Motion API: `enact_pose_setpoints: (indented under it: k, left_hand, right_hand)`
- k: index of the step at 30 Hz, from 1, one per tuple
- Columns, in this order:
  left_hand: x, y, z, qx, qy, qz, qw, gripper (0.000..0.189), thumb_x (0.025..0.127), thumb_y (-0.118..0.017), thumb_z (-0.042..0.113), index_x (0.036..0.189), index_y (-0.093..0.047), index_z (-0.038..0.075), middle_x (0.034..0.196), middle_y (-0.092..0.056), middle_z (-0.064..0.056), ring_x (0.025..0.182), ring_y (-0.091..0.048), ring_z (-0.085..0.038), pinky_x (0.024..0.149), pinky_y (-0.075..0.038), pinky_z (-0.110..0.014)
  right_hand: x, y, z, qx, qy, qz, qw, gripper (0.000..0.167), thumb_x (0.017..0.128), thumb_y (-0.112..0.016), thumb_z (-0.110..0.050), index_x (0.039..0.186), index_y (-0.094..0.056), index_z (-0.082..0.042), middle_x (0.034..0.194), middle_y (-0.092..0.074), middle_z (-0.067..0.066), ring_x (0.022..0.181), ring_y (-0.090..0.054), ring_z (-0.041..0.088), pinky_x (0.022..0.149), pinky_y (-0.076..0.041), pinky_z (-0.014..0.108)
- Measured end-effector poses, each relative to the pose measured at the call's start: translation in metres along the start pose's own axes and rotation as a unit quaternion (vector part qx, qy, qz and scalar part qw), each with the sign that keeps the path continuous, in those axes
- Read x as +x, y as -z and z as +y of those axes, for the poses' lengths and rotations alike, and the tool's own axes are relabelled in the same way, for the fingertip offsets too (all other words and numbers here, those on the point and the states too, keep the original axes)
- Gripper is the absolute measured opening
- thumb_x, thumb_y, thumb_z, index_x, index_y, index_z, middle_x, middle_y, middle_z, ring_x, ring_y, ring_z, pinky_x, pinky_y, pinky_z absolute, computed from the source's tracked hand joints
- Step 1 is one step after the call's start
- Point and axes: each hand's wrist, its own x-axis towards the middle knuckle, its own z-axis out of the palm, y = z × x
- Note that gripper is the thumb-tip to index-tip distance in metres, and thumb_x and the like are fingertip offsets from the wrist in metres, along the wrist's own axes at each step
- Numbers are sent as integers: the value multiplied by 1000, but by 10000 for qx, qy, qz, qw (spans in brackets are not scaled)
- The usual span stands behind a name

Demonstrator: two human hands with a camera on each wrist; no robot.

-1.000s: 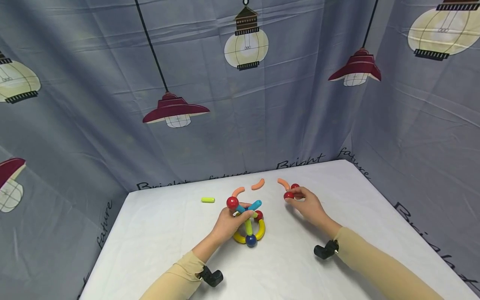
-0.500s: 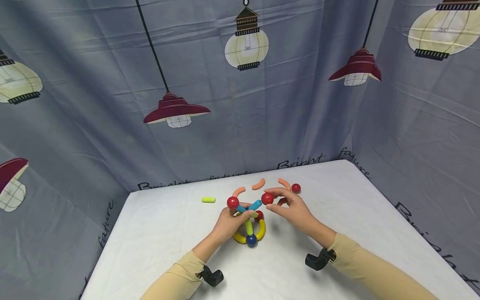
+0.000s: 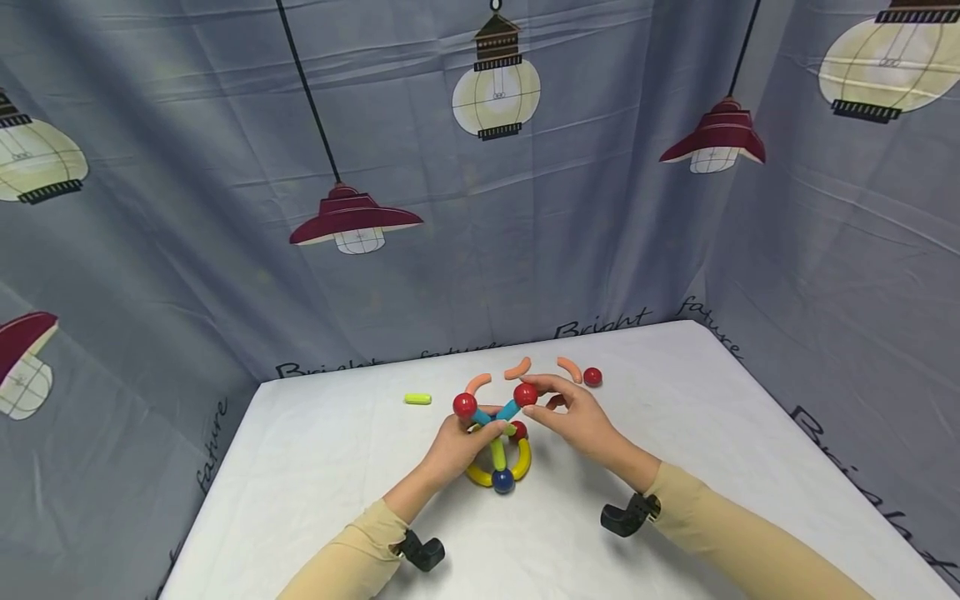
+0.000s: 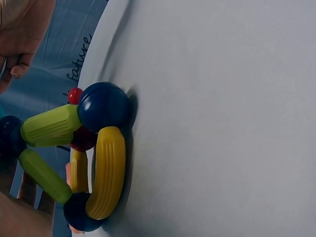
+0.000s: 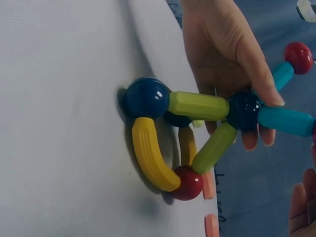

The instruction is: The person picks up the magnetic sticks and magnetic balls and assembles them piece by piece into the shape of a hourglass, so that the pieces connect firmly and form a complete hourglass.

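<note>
A magnetic ball-and-rod structure stands on the white table. Its base ring has curved yellow rods [image 5: 148,155], with a blue ball [image 3: 503,481] at the front and a red ball [image 5: 188,183] among its corners. Green rods [image 5: 199,105] slope up to a top blue ball [image 5: 243,111], which my left hand [image 3: 459,443] grips between thumb and fingers. Two light-blue rods [image 5: 285,121] branch out above it. One carries a red ball [image 3: 465,406] on the left. At the tip of the other, my right hand [image 3: 573,414] pinches another red ball [image 3: 526,394] between thumb and index finger.
Behind the structure lie curved orange rods [image 3: 517,368], and a loose red ball [image 3: 592,377] sits at the right of them. A short green rod [image 3: 417,399] lies to the left. Grey-blue curtain [image 3: 480,275] hangs beyond the table's back edge.
My right hand has carried a red ball leftward from beside the orange rod to the tip of the right light-blue rod. The left hand keeps its grip in the same place.
</note>
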Motion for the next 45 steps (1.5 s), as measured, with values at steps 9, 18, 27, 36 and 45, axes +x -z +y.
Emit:
enact_pose_setpoints:
  k: [9,18,27,36,45]
  left_hand:
    - [5,9,0,48,33,-338,9994,61,101,-64,45,154,-44,26,127,-70,2,117,-65,-19,106,-45,-53]
    - [9,10,1,-73,134,-357,9992,46,102,-64,42,140,-62,18,119,-74,-1,104,-64,-20,95,-49,-43]
    - [5,6,0,-416,150,-107,9990,42,101,-66,40,135,-64,15,118,-73,-10,110,-66,-22,101,-49,-47]
    - [5,2,0,-552,85,100,9984,42,100,-68,34,135,-63,12,115,-73,-8,105,-67,-22,97,-52,-42]
    - [4,-2,1,-610,242,227,9976,35,100,-68,31,129,-68,10,115,-72,-6,104,-66,-21,97,-52,-42]
  right_hand:
    - [13,-6,-4,-115,280,77,9995,47,95,-75,-36,138,-64,-20,131,-66,-6,103,-59,22,88,-49,42]
    - [20,-11,-5,76,127,61,9999,47,95,-75,-37,138,-64,-22,128,-67,-3,106,-61,20,92,-47,47]
    - [20,-11,-5,74,262,19,9996,49,96,-73,-30,142,-61,-17,126,-67,2,110,-61,25,90,-47,37]
    - [22,6,0,238,307,45,9992,43,103,-64,-23,145,-58,-17,132,-65,6,121,-57,25,97,-48,35]
    - [50,64,35,-771,-446,1099,9899,39,108,-53,-33,141,-60,-13,129,-65,8,108,-58,28,88,-49,46]
